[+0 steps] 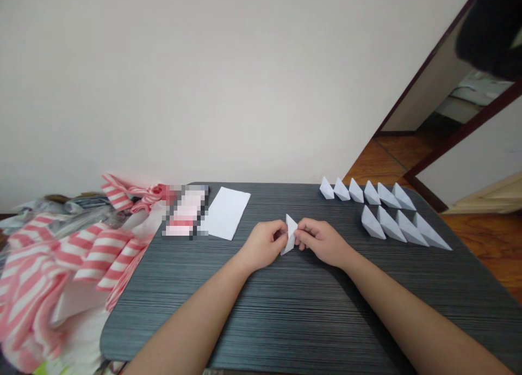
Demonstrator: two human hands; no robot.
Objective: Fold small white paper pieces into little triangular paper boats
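Both grips are closed on a small folded white paper piece (pixel 290 234), which is pinched between the fingertips of the left hand (pixel 263 245) and the right hand (pixel 320 241). The piece is held upright above the worktop (pixel 285 315), its point uppermost, at the middle of the near area. The step in hand is judged to be the shaping of this fold, with the paper being worked from both sides. Any further creasing would call for the pinch to be kept firm and the edges kept aligned.

To the right, two rows of similar folded paper shapes are set out: a back row (pixel 367 191) along the far edge and a front row (pixel 405 226) just nearer. To the left lies a flat white paper sheet (pixel 225 213), beside a pixelated patch (pixel 185 210). Red-and-white striped cloth (pixel 69 260) is heaped beyond the worktop's left edge.
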